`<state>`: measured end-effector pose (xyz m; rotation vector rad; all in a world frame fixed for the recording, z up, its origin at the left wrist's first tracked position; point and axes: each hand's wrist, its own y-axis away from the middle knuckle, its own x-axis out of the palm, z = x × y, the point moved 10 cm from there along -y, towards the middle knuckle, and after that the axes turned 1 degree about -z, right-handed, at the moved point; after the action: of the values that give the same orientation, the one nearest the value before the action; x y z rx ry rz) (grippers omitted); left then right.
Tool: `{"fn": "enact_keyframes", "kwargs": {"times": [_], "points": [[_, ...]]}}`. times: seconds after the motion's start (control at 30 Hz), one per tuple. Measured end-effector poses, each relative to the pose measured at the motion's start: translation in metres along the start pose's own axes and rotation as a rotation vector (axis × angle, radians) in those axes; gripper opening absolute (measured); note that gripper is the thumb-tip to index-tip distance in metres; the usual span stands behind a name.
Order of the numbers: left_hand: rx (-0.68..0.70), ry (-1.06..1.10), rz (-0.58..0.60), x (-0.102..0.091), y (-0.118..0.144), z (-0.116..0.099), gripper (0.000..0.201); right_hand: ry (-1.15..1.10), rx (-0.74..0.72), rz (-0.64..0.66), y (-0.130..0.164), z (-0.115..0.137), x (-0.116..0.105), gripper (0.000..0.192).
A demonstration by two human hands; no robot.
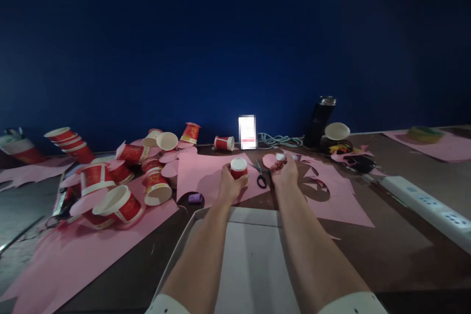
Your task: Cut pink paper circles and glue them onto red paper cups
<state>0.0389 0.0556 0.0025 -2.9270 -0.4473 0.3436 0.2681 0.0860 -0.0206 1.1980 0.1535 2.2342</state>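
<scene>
My left hand [231,184] is wrapped round a red paper cup [239,170], turned with its white base up. Closed around what looks like a glue stick, my right hand [286,172] shows the stick's white end [280,157] at the fingertips. A pink paper disc [269,160] sits just left of those fingers; whether they touch it I cannot tell. Between my hands lie black-handled scissors [261,179] on a pink paper sheet [206,171]. A small purple cap [195,198] rests left of the cup.
Red paper cups [121,206], several with pink discs, are heaped at left. Before me is a shallow white box [253,255]. Cut pink paper [342,196] and a power strip [423,201] lie at right. Behind stand a lit phone [247,132] and a black flask [318,120].
</scene>
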Motion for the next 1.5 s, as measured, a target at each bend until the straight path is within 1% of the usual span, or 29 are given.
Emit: {"fn": "enact_keyframes", "kwargs": {"times": [0.07,0.1,0.13,0.17,0.23,0.27,0.3,0.33,0.37,0.4,0.43,0.5,0.57,0.63,0.7,0.77,0.83,0.87,0.9,0.97,1.0,1.03,1.1,1.17,1.23,1.33,1.43,1.5], "points": [[0.032,-0.099,-0.007,-0.003,0.003,-0.010,0.067,0.005,0.015,0.011,0.000,-0.002,0.002,0.017],[0.064,-0.167,-0.017,-0.008,0.005,-0.019,0.071,0.006,0.026,0.010,0.000,-0.003,0.002,0.018],[0.109,-0.250,-0.029,-0.014,0.007,-0.031,0.074,0.006,0.038,0.007,0.000,-0.004,0.002,0.018],[0.149,-0.350,-0.072,-0.026,0.010,-0.044,0.074,0.003,0.050,0.009,-0.001,-0.005,0.002,0.018],[0.233,-0.594,-0.164,-0.054,0.016,-0.072,0.059,-0.007,0.063,0.020,0.000,-0.006,0.005,0.018],[0.258,-0.729,-0.156,-0.065,0.018,-0.082,0.048,-0.012,0.064,0.030,0.000,-0.006,0.006,0.018],[0.235,-0.856,-0.102,-0.074,0.019,-0.084,0.038,-0.016,0.066,0.041,0.001,-0.007,0.008,0.019],[0.174,-0.959,-0.023,-0.083,0.019,-0.079,0.032,-0.016,0.071,0.049,0.001,-0.008,0.009,0.019],[0.083,-1.035,0.058,-0.092,0.020,-0.069,0.029,-0.013,0.078,0.048,0.002,-0.009,0.009,0.020],[0.014,-1.084,0.134,-0.100,0.022,-0.058,0.030,-0.010,0.085,0.045,0.003,-0.010,0.009,0.020],[-0.028,-1.119,0.188,-0.106,0.024,-0.048,0.031,-0.006,0.090,0.041,0.003,-0.011,0.008,0.020],[-0.055,-1.184,0.243,-0.113,0.026,-0.032,0.030,0.003,0.085,0.044,0.003,-0.012,0.008,0.020],[-0.072,-1.218,0.254,-0.117,0.027,-0.016,0.033,0.016,0.072,0.064,0.001,-0.012,0.009,0.019],[-0.106,-1.232,0.269,-0.118,0.027,-0.004,0.028,0.030,0.066,0.091,0.000,-0.012,0.011,0.018],[-0.120,-1.244,0.257,-0.119,0.026,-0.004,0.024,0.029,0.061,0.106,0.000,-0.011,0.013,0.019],[-0.084,-1.238,0.181,-0.118,0.022,-0.019,0.023,0.017,0.072,0.107,0.001,-0.011,0.015,0.020],[0.015,-1.164,0.049,-0.109,0.018,-0.047,0.025,0.004,0.098,0.108,0.003,-0.013,0.016,0.023],[0.086,-1.081,-0.015,-0.100,0.016,-0.062,0.025,-0.003,0.107,0.126,0.005,-0.013,0.019,0.024],[0.170,-0.957,-0.054,-0.087,0.015,-0.075,0.025,-0.013,0.100,0.162,0.007,-0.013,0.024,0.025],[0.363,-0.639,-0.026,-0.053,0.017,-0.093,0.028,-0.027,0.047,0.281,0.014,-0.008,0.037,0.027],[0.439,-0.521,-0.033,-0.041,0.019,-0.097,0.029,-0.025,0.009,0.350,0.019,-0.004,0.045,0.028],[0.498,-0.450,-0.057,-0.032,0.022,-0.098,0.029,-0.013,-0.029,0.417,0.025,-0.001,0.053,0.029],[0.568,-0.382,-0.097,-0.021,0.026,-0.091,0.030,0.038,-0.086,0.524,0.039,0.004,0.066,0.032],[0.604,-0.367,-0.104,-0.019,0.029,-0.082,0.030,0.109,-0.130,0.633,0.056,0.005,0.078,0.032],[0.609,-0.365,-0.152,-0.028,0.031,-0.077,0.031,0.197,-0.171,0.739,0.073,0.004,0.088,0.028],[0.603,-0.369,-0.246,-0.044,0.030,-0.076,0.031,0.324,-0.214,0.852,0.094,-0.001,0.098,0.026],[0.618,-0.363,-0.265,-0.046,0.029,-0.080,0.031,0.405,-0.247,0.903,0.106,-0.006,0.104,0.030],[0.628,-0.355,-0.280,-0.046,0.030,-0.082,0.031,0.426,-0.263,0.898,0.109,-0.006,0.105,0.031]]}}
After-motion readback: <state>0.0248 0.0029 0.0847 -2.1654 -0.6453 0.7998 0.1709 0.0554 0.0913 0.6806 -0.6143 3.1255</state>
